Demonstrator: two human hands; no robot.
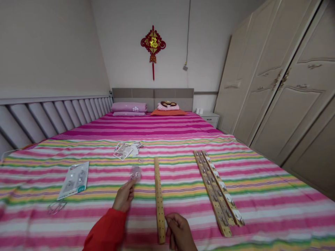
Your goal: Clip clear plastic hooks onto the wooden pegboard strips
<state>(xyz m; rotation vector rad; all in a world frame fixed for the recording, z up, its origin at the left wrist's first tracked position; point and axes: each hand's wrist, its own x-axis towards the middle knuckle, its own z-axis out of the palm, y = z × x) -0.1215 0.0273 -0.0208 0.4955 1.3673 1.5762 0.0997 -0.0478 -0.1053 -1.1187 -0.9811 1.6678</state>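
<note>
My left hand (124, 195), in a red sleeve, pinches the near edge of a small clear plastic piece (135, 173) that looks like an adhesive wall hook. A narrow wooden strip (158, 198) with rows of small holes lies lengthwise on the bed. My right hand (180, 230) is by its near right edge, fingers curled together; whatever is in them, if anything, is too small to make out. Off to the left lies a clear-fronted blister pack (74, 179). Bent thin wire pieces (57, 207) lie just below it.
Further right lie several wooden strips (213, 190) fitted with metal pieces and white discs. A pile of plastic packaging and cards (127, 150) sits beyond my left hand. Striped cloth (110, 167) covers the bed, with a slatted rail (60, 116) at left and wardrobes (282, 87) at right.
</note>
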